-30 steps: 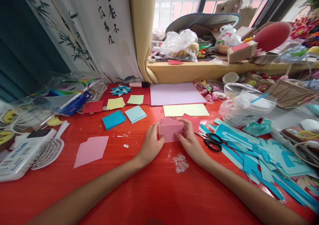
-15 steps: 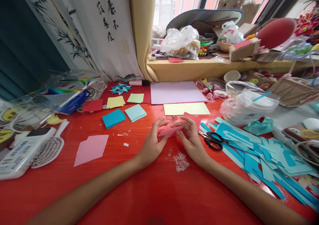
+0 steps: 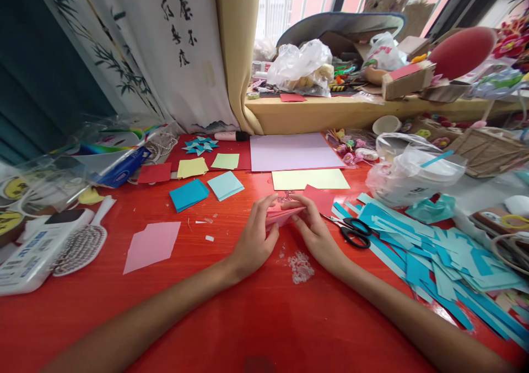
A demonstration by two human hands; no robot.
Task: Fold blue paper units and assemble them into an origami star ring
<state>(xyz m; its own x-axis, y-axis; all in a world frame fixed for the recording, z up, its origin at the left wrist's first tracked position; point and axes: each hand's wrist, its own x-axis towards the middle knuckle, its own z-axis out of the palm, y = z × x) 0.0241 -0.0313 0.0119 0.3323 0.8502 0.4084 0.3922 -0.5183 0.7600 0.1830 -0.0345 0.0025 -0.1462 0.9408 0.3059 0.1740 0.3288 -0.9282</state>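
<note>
Both my hands meet at the middle of the red table on a small folded pink paper. My left hand pinches its left side between thumb and fingers. My right hand grips its right side, fingers curled over the top edge. The paper lies nearly flat and low between them. Black-handled scissors rest just right of my right hand. A loose pink sheet lies to the left.
Blue paper strips pile up at the right. Blue, yellow and red paper squares and a lilac sheet lie further back. A hairbrush and white device sit at left. A plastic bag and cluttered windowsill stand behind.
The pink paper, held up facing me a second ago, has been folded down flat between my hands. Both hands stayed in place, fingers shifting over it.
</note>
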